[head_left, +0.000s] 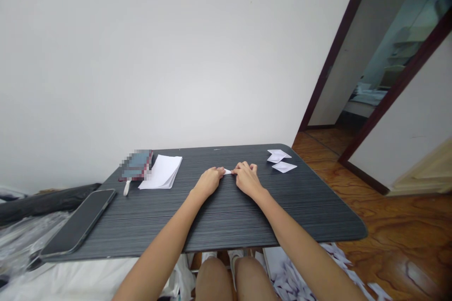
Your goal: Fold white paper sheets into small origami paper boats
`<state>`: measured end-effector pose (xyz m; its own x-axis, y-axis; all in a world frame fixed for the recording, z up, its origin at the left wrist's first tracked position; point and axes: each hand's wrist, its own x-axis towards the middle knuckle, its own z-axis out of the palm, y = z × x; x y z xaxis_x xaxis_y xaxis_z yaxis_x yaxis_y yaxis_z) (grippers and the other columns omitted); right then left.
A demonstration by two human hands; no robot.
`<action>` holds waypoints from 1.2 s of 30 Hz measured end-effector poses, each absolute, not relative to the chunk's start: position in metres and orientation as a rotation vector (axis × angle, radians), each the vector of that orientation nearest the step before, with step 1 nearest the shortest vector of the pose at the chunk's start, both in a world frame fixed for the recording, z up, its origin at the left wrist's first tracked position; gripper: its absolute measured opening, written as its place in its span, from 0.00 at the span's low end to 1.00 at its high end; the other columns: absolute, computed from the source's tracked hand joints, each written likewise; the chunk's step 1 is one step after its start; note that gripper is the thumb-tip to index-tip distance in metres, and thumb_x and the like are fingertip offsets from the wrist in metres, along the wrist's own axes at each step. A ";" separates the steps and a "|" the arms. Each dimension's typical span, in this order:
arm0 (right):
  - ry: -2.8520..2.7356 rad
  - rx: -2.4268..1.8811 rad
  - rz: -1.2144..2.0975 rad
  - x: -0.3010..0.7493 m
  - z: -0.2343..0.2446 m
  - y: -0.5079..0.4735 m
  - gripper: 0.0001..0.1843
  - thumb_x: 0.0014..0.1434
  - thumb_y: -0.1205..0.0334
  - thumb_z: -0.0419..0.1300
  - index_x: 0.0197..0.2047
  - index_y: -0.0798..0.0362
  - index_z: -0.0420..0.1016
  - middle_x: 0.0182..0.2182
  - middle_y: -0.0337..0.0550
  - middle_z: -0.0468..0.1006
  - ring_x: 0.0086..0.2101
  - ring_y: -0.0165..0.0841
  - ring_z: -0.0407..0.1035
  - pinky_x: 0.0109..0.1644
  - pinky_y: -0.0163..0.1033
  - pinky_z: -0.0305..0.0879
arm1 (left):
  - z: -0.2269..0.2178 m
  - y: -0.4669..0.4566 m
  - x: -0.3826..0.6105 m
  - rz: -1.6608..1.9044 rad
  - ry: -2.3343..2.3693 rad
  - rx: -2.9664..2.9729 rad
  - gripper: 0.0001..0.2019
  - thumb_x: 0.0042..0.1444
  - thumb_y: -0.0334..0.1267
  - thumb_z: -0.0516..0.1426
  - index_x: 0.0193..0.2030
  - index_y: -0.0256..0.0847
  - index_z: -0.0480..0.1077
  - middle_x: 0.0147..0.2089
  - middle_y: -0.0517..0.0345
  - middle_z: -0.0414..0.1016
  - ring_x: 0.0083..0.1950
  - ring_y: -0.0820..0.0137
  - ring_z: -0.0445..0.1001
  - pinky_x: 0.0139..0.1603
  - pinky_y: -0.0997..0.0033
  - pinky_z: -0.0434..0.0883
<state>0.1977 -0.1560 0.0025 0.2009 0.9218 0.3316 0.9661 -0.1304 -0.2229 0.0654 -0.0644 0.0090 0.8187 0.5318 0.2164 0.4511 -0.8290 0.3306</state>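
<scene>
On the dark table, a small folded piece of white paper [228, 171] lies between my two hands, mostly covered by fingers. My left hand [211, 181] is closed over its left end, fingertips pressed on it. At the other end, my right hand [246, 177] pinches or presses the paper with bent fingers. To the right lie several folded white paper pieces [284, 167] with pointed ends, apart from my hands. A stack of white paper sheets [163, 171] rests left of my left hand.
A dark table [282, 211] stands against a white wall. At its left are a blurred book-like item [137, 164], a white pen-like object [127, 187] and a large phone or tablet [79, 221]. Many folded papers [289, 277] lie below the table, near my legs.
</scene>
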 end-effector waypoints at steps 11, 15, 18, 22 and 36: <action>-1.384 -2.045 -0.094 0.197 -0.009 -0.143 0.11 0.53 0.61 0.49 0.33 0.54 0.71 0.32 0.45 0.70 0.36 0.34 0.61 0.41 0.38 0.50 | 0.008 -0.058 0.071 0.479 0.822 2.874 0.14 0.54 0.38 0.47 0.42 0.42 0.70 0.36 0.51 0.74 0.36 0.66 0.71 0.39 0.70 0.64; -1.285 -1.996 -0.038 0.196 -0.011 -0.139 0.15 0.50 0.52 0.52 0.31 0.55 0.71 0.28 0.44 0.71 0.32 0.33 0.64 0.37 0.35 0.55 | 0.008 -0.059 0.072 0.522 0.811 2.866 0.15 0.54 0.38 0.46 0.42 0.41 0.70 0.34 0.51 0.75 0.35 0.67 0.72 0.37 0.72 0.63; -1.243 -1.992 -0.006 0.195 -0.012 -0.137 0.18 0.48 0.49 0.54 0.32 0.56 0.71 0.26 0.43 0.72 0.30 0.32 0.66 0.35 0.34 0.56 | 0.010 -0.060 0.071 0.581 0.791 2.819 0.14 0.54 0.37 0.46 0.40 0.40 0.71 0.33 0.51 0.75 0.33 0.68 0.72 0.35 0.73 0.63; -1.281 -1.987 0.085 0.193 -0.011 -0.135 0.18 0.49 0.48 0.52 0.27 0.53 0.73 0.24 0.42 0.74 0.29 0.32 0.67 0.35 0.35 0.55 | 0.013 -0.062 0.071 0.621 0.769 2.749 0.13 0.53 0.36 0.48 0.35 0.39 0.73 0.29 0.52 0.75 0.31 0.69 0.72 0.33 0.75 0.63; -1.277 -2.018 0.143 0.190 -0.008 -0.131 0.12 0.52 0.55 0.51 0.27 0.49 0.73 0.27 0.38 0.76 0.34 0.33 0.66 0.38 0.39 0.47 | 0.007 -0.062 0.074 0.772 0.721 2.490 0.11 0.50 0.36 0.50 0.35 0.39 0.73 0.29 0.56 0.75 0.32 0.70 0.73 0.34 0.76 0.66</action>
<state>0.1897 -0.1308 -0.0081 0.5003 0.8207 0.2760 0.7390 -0.2386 -0.6301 0.0744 -0.0621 0.0072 0.7090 0.5888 0.3880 0.3472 -0.7704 0.5346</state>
